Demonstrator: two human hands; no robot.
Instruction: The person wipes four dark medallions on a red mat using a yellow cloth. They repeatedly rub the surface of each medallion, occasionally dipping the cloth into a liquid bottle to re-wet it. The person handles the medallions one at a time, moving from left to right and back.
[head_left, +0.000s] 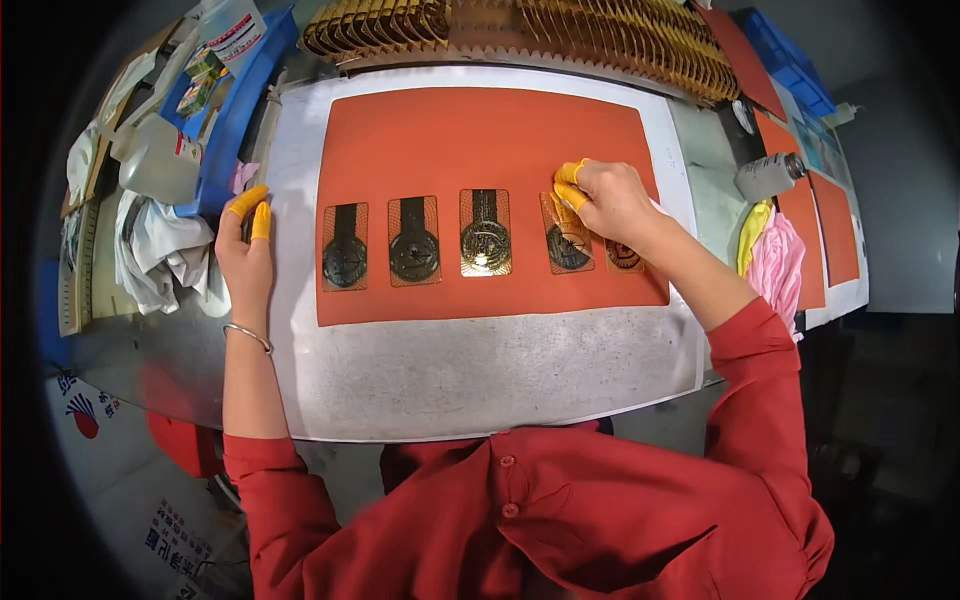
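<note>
Orange mat (480,140): right hand (610,200) over, grip unclear, obscuring rightmost plate (624,258) | left hand (246,255) leftward, open | rack (590,42) behind | bottle (764,178) rightward

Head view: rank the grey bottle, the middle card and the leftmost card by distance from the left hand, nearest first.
From the left hand:
1. Leftmost card, to the hand's right.
2. Middle card, lower middle of the orange mat.
3. Grey bottle, far right, beyond the mat.

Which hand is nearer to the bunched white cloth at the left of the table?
Left. The left hand is just right of the white cloth; the right hand is far across, over the orange-red mat.
</note>
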